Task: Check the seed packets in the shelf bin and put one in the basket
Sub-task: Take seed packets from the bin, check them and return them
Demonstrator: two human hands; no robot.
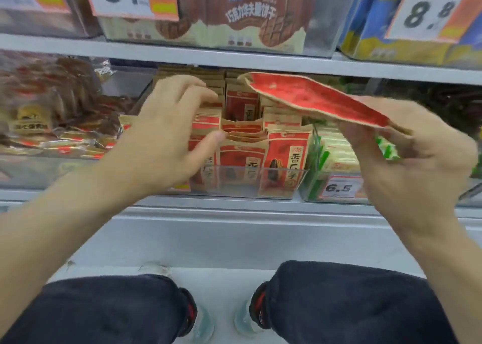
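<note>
right hand (pixel 414 166) holds seed packet (pixel 318 99); left hand (pixel 167 134) in shelf bin (pixel 260 181)

- Grey shelf (pixel 234 202) across mid-frame carries a clear bin (pixel 260 184) of upright seed packets (pixel 284 155).
- Right of it stands a bin of green packets (pixel 328 161).
- Left lie brown snack bags (pixel 52 103).

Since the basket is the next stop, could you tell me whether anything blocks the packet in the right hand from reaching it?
The right hand holds a seed packet clear of the shelf bin, with nothing around it. No basket is in view, so that path cannot be judged.
</note>
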